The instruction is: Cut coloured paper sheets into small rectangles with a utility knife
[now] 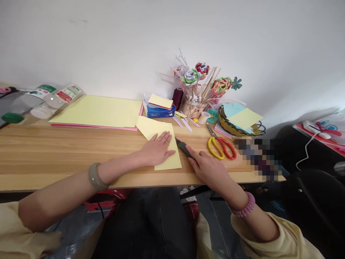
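A folded sheet of yellow paper (167,160) lies near the middle of the wooden table (67,151). My left hand (157,149) rests flat on it with the fingers spread. Just right of the paper, my right hand (208,168) is closed around a dark utility knife (184,146), its index finger stretched along the handle. The knife's tip points away from me, close to the paper's right edge. Scissors with one yellow and one red handle (226,147) lie to the right of the knife.
A stack of large yellow and pink sheets (99,111) lies at the back left beside plastic bottles (58,100). Behind the knife stand a blue tissue box (161,112) and a holder (194,108) with paper flowers. A basket of paper (229,124) sits at the back right.
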Available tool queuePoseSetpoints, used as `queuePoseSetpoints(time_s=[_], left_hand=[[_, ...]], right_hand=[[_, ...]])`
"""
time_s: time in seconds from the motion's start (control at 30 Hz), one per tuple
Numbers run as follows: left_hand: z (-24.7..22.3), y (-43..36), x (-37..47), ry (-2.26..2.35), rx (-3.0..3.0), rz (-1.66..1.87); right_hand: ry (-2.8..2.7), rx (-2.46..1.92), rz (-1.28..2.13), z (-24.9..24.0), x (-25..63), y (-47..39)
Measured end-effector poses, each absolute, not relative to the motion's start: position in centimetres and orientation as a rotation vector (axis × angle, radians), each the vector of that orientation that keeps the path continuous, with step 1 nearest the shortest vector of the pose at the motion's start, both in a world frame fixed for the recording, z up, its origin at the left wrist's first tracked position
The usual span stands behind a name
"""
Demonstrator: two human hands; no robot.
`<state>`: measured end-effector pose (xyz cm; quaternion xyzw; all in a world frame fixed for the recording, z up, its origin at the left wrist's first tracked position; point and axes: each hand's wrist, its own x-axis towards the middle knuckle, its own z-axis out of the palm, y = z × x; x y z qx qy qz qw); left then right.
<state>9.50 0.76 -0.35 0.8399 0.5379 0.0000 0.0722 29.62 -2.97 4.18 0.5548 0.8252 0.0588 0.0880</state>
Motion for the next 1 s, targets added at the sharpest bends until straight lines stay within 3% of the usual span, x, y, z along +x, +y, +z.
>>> queuePoseSetpoints(time_s=[1.0], left_hand=[[-0.9,0.8,9.4,1.57,2.508,0.147]], right_hand=[[2.567,1.848,0.159,2.6,27.2,6.4]])
